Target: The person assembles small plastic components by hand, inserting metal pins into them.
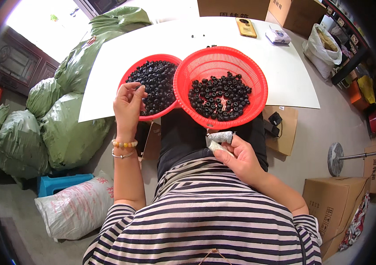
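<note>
My left hand (pixel 128 99) is raised over the near-left rim of a red basin (pixel 128 73) heaped with small round black parts (pixel 154 81). Its thumb and forefinger are pinched on a small black part (pixel 139 87). Beside it, overlapping the basin, a red slotted basket (pixel 256 84) is tipped toward me, with more black parts (pixel 221 95) along its bottom, many showing ringed ends. Below that basket my right hand (pixel 238 154) is closed in a pinch, the forefinger wrapped in silvery grey tape (pixel 221 137) and the thumb in a pale wrap (pixel 219 148). What sits between these fingertips is too small to make out.
Both containers rest at the near edge of a white table (pixel 285 84), over my lap. A yellow phone (pixel 246 27) and a tissue pack (pixel 278 34) lie at the back right. Green sacks (pixel 73 132) crowd the left; cardboard boxes (pixel 333 203) stand at the right.
</note>
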### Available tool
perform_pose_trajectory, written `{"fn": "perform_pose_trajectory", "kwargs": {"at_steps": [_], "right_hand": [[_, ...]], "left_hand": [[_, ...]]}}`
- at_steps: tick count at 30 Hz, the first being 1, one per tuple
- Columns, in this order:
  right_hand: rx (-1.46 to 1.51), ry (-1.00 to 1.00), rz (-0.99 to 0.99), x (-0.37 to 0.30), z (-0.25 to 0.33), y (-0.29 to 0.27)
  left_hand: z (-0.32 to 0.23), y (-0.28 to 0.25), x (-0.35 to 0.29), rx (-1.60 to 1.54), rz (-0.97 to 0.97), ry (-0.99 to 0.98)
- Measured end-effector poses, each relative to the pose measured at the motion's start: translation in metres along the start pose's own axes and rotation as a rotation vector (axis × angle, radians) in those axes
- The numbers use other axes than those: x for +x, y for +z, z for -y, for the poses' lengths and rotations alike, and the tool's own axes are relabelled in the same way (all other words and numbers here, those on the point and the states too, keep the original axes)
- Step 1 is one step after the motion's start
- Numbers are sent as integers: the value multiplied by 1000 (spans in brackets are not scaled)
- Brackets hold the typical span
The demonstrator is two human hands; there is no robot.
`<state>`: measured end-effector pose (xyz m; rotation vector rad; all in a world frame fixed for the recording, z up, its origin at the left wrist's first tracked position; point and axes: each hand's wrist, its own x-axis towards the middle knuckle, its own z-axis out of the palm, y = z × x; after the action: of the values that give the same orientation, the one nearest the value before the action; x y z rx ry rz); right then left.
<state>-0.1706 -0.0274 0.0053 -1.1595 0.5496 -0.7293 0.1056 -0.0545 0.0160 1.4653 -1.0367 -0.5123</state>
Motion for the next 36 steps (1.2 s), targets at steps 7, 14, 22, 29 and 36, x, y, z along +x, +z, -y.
{"fn": "perform_pose_trajectory", "kwargs": {"at_steps": [7,14,22,29,36], "right_hand": [[-40,43,119,-5,3,-2],[-51,30,101,1,0,-4],[-50,15,120,2,-6,-5],[-40,63,159,-1,-9,-8],[-61,82,110,-1,-13,-8]], "left_hand": [[21,-2,33,355,56,158],[22,2,46,695,95,156],[-34,53,16,552,299,729],[-47,85,-11,751,884,643],[-48,87,-20,966,994,537]]}}
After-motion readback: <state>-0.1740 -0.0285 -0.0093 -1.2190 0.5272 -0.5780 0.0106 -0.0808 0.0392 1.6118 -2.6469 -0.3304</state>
